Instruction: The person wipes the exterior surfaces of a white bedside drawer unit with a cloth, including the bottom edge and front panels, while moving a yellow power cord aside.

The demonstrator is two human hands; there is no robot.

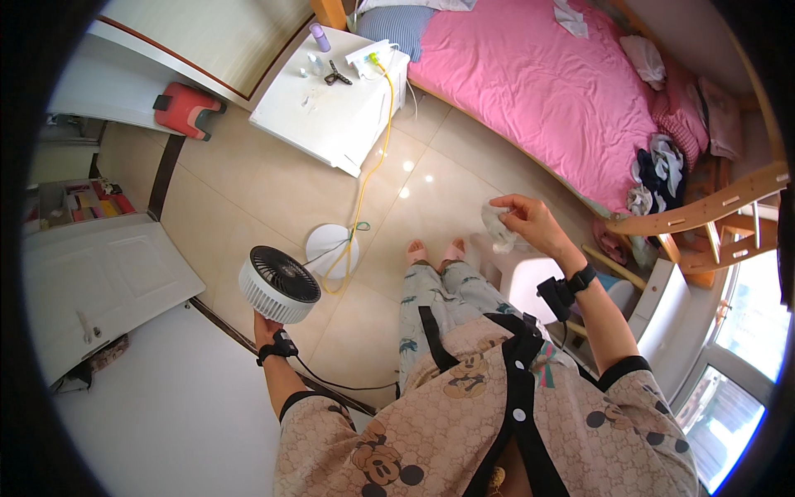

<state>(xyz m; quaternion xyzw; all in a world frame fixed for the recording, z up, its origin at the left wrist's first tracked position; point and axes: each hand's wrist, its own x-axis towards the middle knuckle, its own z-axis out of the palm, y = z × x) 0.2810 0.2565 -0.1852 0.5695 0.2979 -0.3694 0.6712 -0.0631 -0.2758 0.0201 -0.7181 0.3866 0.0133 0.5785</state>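
Pinching a white cloth (497, 230), the right hand (530, 222) has its thumb and fingers together. The left hand (267, 326) touches the fan (281, 283) just above it, but its fingers hide, so I can't tell how they grip. Ahead and to that hand's right are the fan's round base (318, 239) and a yellow cord (363, 190). To wipe well, I think, keep the fan steady and rub softly, with the cloth clear of the cord.

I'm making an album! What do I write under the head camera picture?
Left hand holds a white fan, right hand pinches a whitish cloth or tissue, pink bed beyond.
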